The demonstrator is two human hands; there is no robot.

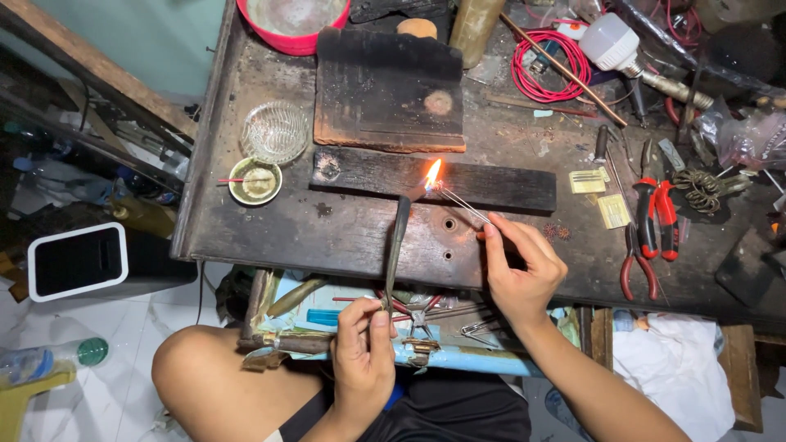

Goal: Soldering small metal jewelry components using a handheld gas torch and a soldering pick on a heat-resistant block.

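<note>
Burning flame (432,173) between torch (397,245) and tweezers (463,203), beyond both hands.

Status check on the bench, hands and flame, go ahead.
Left hand grips torch pipe, flame lit. Right hand holds tweezers, tip at the flame. Charred wooden block just behind.

On the desk (327,237) a long block (491,184) lies crosswise mid-desk, a slab (385,90) behind it. Two dishes (274,131) sit near the left edge, a bowl (291,20) at the far-left corner, pliers (655,213) toward the right edge.
</note>
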